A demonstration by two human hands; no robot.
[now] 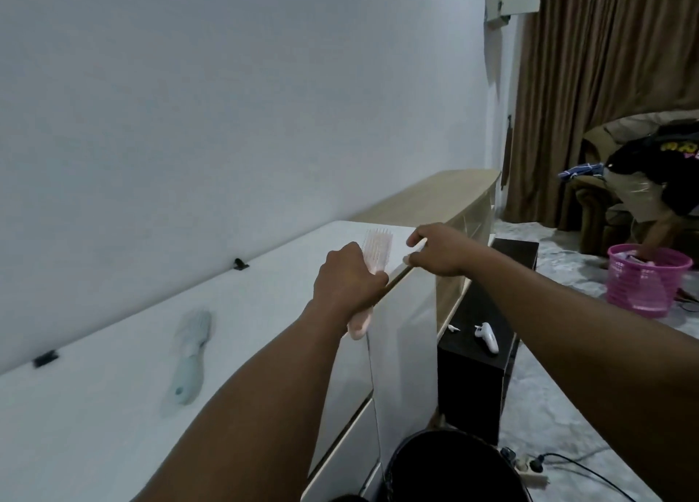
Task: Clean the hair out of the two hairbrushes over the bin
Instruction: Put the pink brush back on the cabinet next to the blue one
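Observation:
My left hand (pixel 346 280) grips the handle of a pale pink hairbrush (pixel 376 250), bristles up, over the front edge of the white dresser top (pixel 264 305). Just right of the brush head, my right hand (pixel 437 250) has thumb and fingers pinched together; whether hair is between them is too small to tell. A pale green hairbrush (pixel 189 358) lies flat on the dresser top to the left, apart from both hands. The black bin (pixel 450 467) stands on the floor below my arms, at the bottom edge of the view.
A black low cabinet (pixel 476 350) with a white controller (pixel 488 337) stands right of the dresser. A pink basket (pixel 648 280), another person bending over it, a brown curtain and a power strip with cables (pixel 537 471) fill the right side.

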